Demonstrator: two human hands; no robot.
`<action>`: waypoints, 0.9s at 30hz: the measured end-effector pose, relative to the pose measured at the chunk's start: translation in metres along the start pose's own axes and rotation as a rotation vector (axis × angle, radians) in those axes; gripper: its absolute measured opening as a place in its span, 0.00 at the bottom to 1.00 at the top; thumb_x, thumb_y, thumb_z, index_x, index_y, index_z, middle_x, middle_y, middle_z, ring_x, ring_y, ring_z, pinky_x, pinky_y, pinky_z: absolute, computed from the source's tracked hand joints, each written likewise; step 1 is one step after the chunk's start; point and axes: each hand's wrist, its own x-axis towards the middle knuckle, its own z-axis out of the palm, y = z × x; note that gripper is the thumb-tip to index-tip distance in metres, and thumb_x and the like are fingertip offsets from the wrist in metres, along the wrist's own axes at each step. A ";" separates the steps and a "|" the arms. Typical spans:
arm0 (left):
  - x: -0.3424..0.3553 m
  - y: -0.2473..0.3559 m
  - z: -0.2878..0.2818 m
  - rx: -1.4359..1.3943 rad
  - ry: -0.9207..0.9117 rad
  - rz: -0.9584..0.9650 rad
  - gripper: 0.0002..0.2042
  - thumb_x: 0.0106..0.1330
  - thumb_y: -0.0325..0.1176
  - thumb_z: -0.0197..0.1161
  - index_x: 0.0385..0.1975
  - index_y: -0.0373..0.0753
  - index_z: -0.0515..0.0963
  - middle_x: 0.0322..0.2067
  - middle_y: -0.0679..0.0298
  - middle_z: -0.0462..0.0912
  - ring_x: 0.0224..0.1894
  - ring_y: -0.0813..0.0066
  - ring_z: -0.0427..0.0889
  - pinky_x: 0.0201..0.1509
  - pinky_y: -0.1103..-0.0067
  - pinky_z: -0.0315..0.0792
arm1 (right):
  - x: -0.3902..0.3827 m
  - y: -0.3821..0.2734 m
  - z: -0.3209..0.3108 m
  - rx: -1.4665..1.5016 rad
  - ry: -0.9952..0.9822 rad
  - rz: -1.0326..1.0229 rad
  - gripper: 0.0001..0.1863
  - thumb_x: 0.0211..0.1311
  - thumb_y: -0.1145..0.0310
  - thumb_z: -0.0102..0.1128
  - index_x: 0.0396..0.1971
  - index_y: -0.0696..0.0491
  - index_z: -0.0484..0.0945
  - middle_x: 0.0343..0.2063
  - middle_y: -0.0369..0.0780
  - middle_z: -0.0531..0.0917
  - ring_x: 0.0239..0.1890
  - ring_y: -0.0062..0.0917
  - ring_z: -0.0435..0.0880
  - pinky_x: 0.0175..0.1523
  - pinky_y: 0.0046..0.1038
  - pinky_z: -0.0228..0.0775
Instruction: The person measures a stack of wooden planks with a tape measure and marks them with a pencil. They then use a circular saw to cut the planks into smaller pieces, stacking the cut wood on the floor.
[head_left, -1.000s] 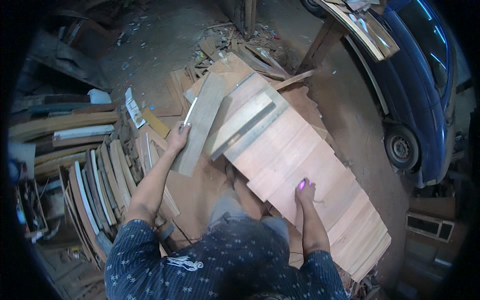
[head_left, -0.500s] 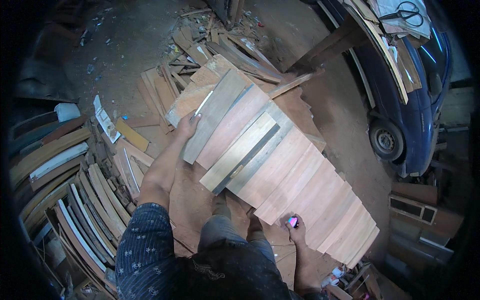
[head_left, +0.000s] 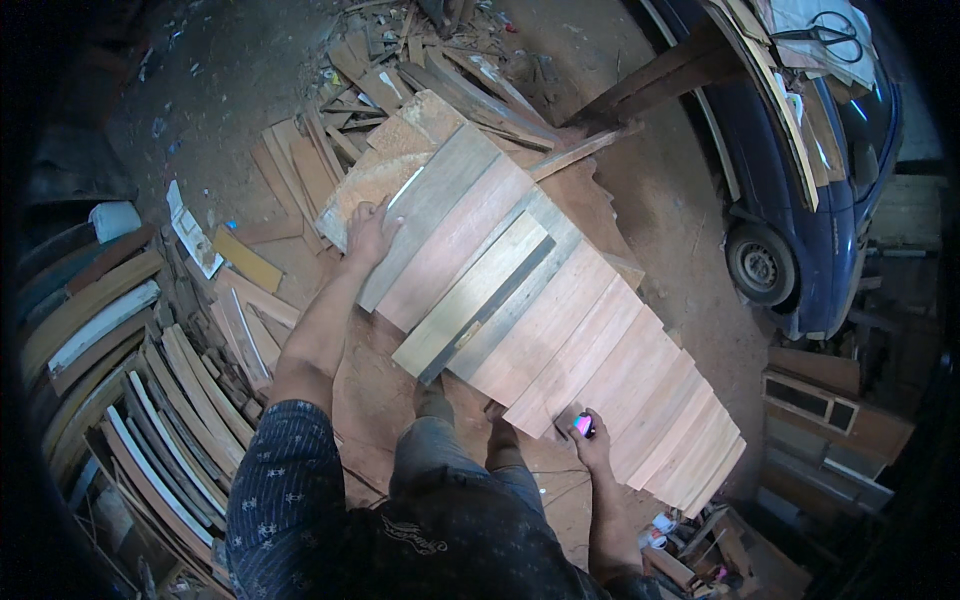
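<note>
A row of pale pinkish planks (head_left: 570, 325) lies side by side in front of me, slanting from upper left to lower right. My left hand (head_left: 372, 235) grips the outer edge of the grey-brown plank (head_left: 430, 215) at the far left end. Across the row, a narrow yellowish board (head_left: 480, 295) with a dark edge rests on top. Low on the right part of the row, my right hand (head_left: 592, 440) is closed around a small dark object with a shiny pink-and-blue face (head_left: 583, 425). Its kind I cannot make out.
Scrap wood (head_left: 420, 80) is heaped beyond the planks. Curved wooden pieces (head_left: 190, 400) are stacked at left. A blue car (head_left: 825, 270) stands at right, near a raised surface with black scissors (head_left: 825, 35). Framed panels (head_left: 810, 400) lean at lower right.
The grey-brown plank has closed up against the pink plank beside it, narrowing the gap, with my left hand at its edge. My right hand keeps its hold at about the same spot.
</note>
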 end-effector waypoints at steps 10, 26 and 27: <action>-0.014 0.026 -0.001 0.091 0.039 0.094 0.59 0.39 0.61 0.78 0.70 0.34 0.57 0.58 0.47 0.64 0.62 0.50 0.62 0.69 0.60 0.55 | -0.001 -0.001 0.020 0.051 -0.073 0.022 0.35 0.53 0.64 0.75 0.62 0.56 0.72 0.48 0.42 0.83 0.47 0.27 0.82 0.51 0.29 0.76; -0.144 0.137 0.051 0.176 -0.223 0.184 0.57 0.45 0.60 0.75 0.68 0.26 0.55 0.65 0.45 0.62 0.69 0.45 0.56 0.70 0.52 0.53 | -0.004 -0.105 0.040 0.736 -0.309 0.200 0.13 0.69 0.66 0.57 0.50 0.53 0.75 0.39 0.36 0.80 0.41 0.20 0.79 0.45 0.25 0.74; -0.159 0.140 0.066 0.229 -0.193 0.165 0.57 0.44 0.59 0.76 0.68 0.25 0.54 0.65 0.44 0.62 0.70 0.45 0.56 0.70 0.52 0.54 | -0.003 -0.114 0.046 0.691 -0.288 0.171 0.13 0.69 0.65 0.57 0.49 0.53 0.75 0.38 0.35 0.80 0.41 0.20 0.79 0.45 0.25 0.73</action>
